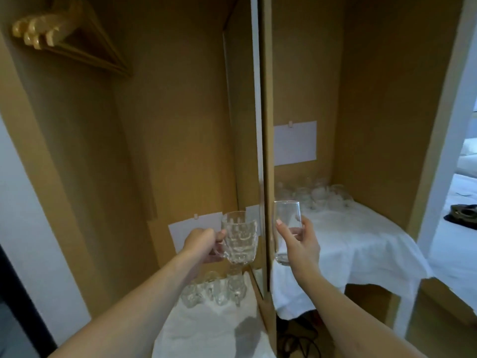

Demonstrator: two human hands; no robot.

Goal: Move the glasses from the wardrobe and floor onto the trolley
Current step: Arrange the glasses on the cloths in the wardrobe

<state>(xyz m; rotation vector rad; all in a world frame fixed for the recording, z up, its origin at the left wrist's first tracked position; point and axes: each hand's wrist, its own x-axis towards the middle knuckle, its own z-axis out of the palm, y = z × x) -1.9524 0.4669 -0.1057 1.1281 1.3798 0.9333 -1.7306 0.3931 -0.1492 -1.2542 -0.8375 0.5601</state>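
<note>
Head view. The left hand (204, 244), at 7 o'clock of frame centre, has its fingers curled round the handle of a glass mug (240, 237). The mug is clear, thick-walled, with a faceted, dimpled relief pattern, and is held upright in the air. The right hand (296, 241), at 5 o'clock, holds a smooth tumbler (286, 223) between thumb and fingers. The tumbler is clear, thin-walled, egg-shaped and plain, also held upright and off any surface.

Below the mug, at 6 o'clock, a group of patterned glasses (214, 290) stands on a white cloth (206, 329) with a woven, slightly creased texture. At 3 o'clock, a second cluster of clear glasses (317, 195) stands at the back of a white-draped surface (361, 241). The wardrobe panels (167, 99) are flat, matte, tan wood. Wooden hangers (67, 40), glossy and curved, hang at 10 o'clock. Two white paper sheets (295, 143) are clipped to the panels; no writing is legible on them.
</note>
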